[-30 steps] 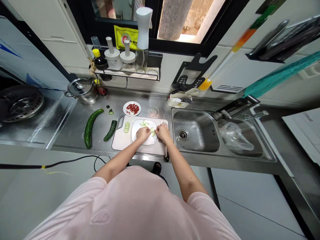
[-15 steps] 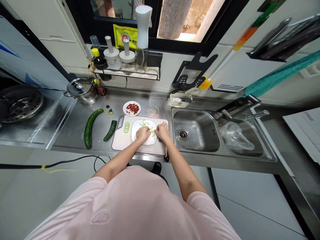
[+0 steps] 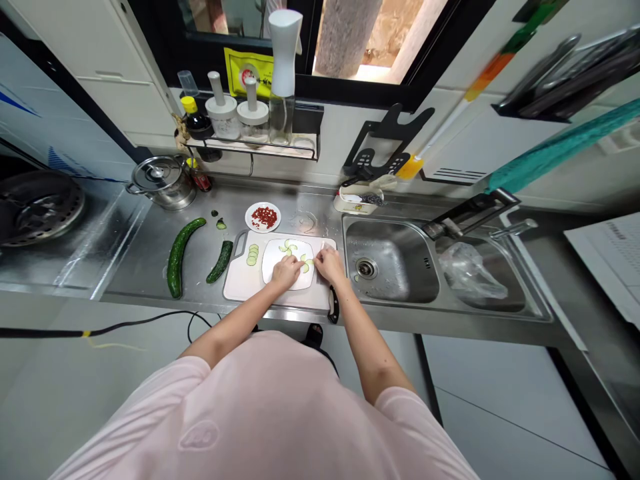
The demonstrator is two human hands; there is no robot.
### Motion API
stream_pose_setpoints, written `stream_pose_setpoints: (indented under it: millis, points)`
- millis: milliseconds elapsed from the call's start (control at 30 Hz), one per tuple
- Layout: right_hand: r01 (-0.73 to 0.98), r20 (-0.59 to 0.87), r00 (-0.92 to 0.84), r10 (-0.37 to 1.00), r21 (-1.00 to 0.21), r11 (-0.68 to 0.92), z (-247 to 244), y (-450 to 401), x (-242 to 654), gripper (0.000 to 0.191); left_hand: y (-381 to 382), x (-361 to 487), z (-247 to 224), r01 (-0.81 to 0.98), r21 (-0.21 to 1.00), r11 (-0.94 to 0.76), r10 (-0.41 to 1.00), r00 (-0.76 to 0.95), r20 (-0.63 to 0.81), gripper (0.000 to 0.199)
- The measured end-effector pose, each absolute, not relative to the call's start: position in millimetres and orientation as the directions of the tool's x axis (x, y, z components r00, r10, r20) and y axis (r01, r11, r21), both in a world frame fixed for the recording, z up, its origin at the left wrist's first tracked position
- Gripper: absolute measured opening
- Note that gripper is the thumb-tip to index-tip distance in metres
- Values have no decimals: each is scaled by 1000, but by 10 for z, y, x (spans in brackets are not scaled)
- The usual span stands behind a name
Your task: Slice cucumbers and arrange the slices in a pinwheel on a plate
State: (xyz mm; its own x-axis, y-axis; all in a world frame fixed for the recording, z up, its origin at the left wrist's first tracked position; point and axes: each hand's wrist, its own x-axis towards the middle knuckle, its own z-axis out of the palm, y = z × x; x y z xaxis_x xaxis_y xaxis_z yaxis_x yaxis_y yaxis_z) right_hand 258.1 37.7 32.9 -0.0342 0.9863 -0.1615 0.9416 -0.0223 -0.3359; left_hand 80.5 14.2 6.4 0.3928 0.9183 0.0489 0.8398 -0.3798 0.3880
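While the bare left hand [image 3: 287, 272] reached over a squarish white plate [image 3: 271, 257] and the bare right hand [image 3: 330, 264] hovered just beside the plate's right edge, the step in hand seemed to be setting out thin, pale green cucumber slices [image 3: 288, 247]. These lay on the plate in two clusters, one toward its far edge, one near its right side. The left fingertips were at the right-hand cluster; whether they pinched a slice could not be told. The right fingers were curled together, and anything within them was hidden. The plate sat on a white rectangular cutting board [image 3: 240, 284], with a row of round, green-rimmed slices [image 3: 253, 255] to its left. The next move appeared to call for light fingertip adjustment, without disturbing neighbouring pieces.
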Motion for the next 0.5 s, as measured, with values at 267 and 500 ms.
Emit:
stream_pose_setpoints:
  millis: [267, 500]
  points:
    - [949, -199, -37, 979, -315, -28, 276, 369, 2518, 20, 171, 804, 37, 848, 336, -409, 904, 428, 20, 31]
    - [950, -211, -32, 977, -311, -36, 263, 365, 2497, 19, 184, 817, 96, 852, 314, -419, 894, 447, -21, 32]
